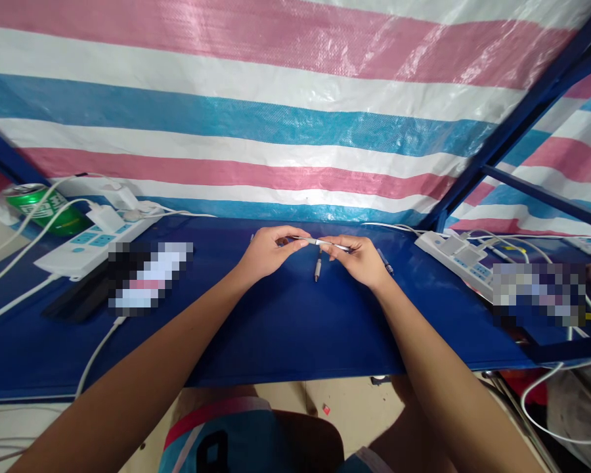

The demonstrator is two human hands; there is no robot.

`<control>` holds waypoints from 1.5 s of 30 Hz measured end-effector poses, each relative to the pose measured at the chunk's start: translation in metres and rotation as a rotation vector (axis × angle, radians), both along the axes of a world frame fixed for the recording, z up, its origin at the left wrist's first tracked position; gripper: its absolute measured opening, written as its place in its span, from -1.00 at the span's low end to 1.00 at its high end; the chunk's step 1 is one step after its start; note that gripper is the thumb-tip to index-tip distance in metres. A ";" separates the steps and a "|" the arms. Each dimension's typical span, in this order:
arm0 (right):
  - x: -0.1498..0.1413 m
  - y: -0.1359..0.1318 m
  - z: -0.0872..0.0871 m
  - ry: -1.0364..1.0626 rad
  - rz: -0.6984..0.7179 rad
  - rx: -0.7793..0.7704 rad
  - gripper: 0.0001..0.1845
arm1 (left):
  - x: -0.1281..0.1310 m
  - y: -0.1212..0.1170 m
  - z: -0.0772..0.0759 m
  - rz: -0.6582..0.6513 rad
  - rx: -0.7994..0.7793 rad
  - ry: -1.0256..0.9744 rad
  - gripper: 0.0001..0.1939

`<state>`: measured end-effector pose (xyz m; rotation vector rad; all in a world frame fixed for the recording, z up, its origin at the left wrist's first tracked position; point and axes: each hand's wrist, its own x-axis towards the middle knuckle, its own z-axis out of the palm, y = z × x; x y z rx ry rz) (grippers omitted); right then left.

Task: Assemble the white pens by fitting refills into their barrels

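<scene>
Pen (318, 242) held roughly level above the far half of the blue surface (295, 328), pinched in the left hand (272, 252) and the right hand (358, 259), probably for steady control from both sides. Second pen (318, 270) lying on the surface's far half, perhaps for easy reach.

Blue tabletop (295, 335): loose pen (317, 270), left power strip (89, 242), right power strip (467, 265) (both white, plugs in)

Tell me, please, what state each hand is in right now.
Left hand: closed, pinching a slim pen-like item.
Right hand: closed, pinching the same pen-like item.
</scene>
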<state>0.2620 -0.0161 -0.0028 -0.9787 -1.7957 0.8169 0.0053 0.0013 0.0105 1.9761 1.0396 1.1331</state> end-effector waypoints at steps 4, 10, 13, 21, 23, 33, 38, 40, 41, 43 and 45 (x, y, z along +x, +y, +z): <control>-0.001 -0.002 0.005 0.035 -0.017 -0.137 -0.52 | 0.000 -0.001 0.000 -0.008 0.020 -0.027 -0.56; 0.003 -0.003 0.009 0.062 -0.001 -0.237 -0.46 | 0.001 -0.005 0.003 0.019 0.040 0.031 -0.48; 0.006 0.000 0.007 0.076 0.031 -0.255 -0.51 | 0.002 -0.008 0.004 0.018 0.028 0.027 -0.48; -0.019 0.001 0.000 0.527 0.004 -0.332 -0.43 | 0.003 -0.011 0.003 0.029 0.069 0.104 -0.59; -0.025 0.001 0.000 0.631 -0.025 -0.345 -0.45 | 0.004 -0.011 0.001 0.045 0.069 0.121 -0.62; -0.007 0.007 0.004 0.605 -0.097 -0.341 -0.45 | 0.005 -0.007 -0.003 0.094 0.104 0.104 -0.60; -0.003 0.010 0.002 0.525 -0.092 -0.320 -0.43 | 0.004 -0.004 -0.004 0.155 0.115 0.089 -0.54; -0.001 0.011 0.001 0.473 -0.062 -0.319 -0.42 | 0.005 -0.003 -0.005 0.148 0.104 0.069 -0.51; 0.000 0.012 0.001 0.466 -0.059 -0.318 -0.44 | 0.005 -0.003 -0.006 0.138 0.090 0.054 -0.48; 0.003 0.015 -0.001 0.502 -0.107 -0.297 -0.47 | 0.007 -0.003 -0.008 0.119 0.059 0.034 -0.44; 0.007 0.020 -0.004 0.566 -0.213 -0.250 -0.51 | 0.009 -0.006 -0.008 0.079 0.070 0.080 -0.54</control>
